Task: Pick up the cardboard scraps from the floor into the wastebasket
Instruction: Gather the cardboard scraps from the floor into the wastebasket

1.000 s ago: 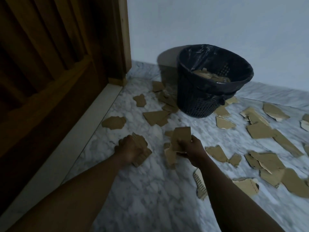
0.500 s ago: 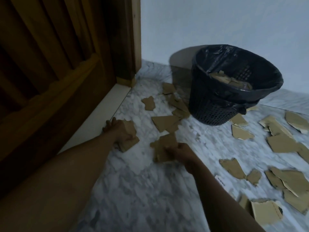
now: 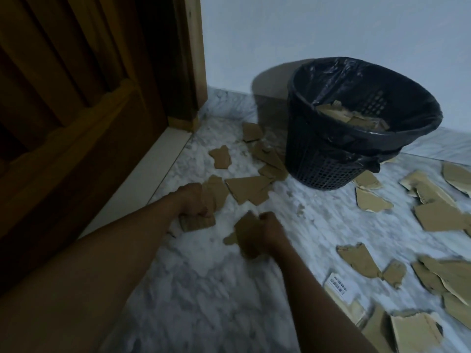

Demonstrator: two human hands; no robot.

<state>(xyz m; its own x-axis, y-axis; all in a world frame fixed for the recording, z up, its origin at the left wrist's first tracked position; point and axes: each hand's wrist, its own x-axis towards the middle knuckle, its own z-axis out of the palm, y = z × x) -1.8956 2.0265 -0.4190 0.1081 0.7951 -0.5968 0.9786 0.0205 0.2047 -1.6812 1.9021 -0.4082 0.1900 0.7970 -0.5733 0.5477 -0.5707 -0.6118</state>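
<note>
Two bare arms stretch over a marble floor (image 3: 204, 289) toward a black wastebasket (image 3: 328, 164) lined with a bag. The right hand (image 3: 267, 231), short of the wastebasket, is curled round a wad of cardboard scraps (image 3: 243, 238). The left hand (image 3: 192, 200), farther to the wastebasket's left, grips another bundle of scraps (image 3: 215, 197). Around the wastebasket's foot and to its right lie loose scraps (image 3: 248, 191); more cardboard (image 3: 354, 118) sits inside it.

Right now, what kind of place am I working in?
Likely an indoor corner of a home, perhaps a hallway: a wooden door beside a plain pale wall, a marble-patterned floor, and a black lined wastebasket with cardboard scraps lying around it.
</note>
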